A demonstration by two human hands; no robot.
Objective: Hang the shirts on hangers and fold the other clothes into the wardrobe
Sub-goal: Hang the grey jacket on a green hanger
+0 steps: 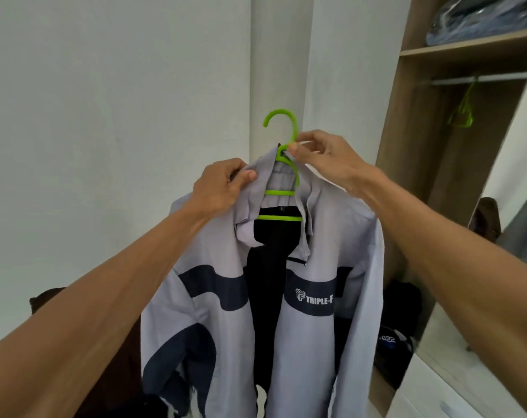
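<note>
A light grey shirt (310,342) with dark blue bands and white "TRIPLE-F" lettering hangs in front of me on a bright green hanger (281,193). The hanger's hook sticks up above the collar. My left hand (223,187) grips the left side of the collar. My right hand (322,158) pinches the hanger's neck just below the hook. The shirt front is open, showing its dark inside. The open wardrobe (407,152) stands to the right.
A metal rail (482,79) in the wardrobe carries another green hanger (462,113). A shelf (467,46) above it holds bagged clothes (479,19). Dark clothes (398,336) lie at the wardrobe's bottom. A white drawer unit (455,384) is at lower right.
</note>
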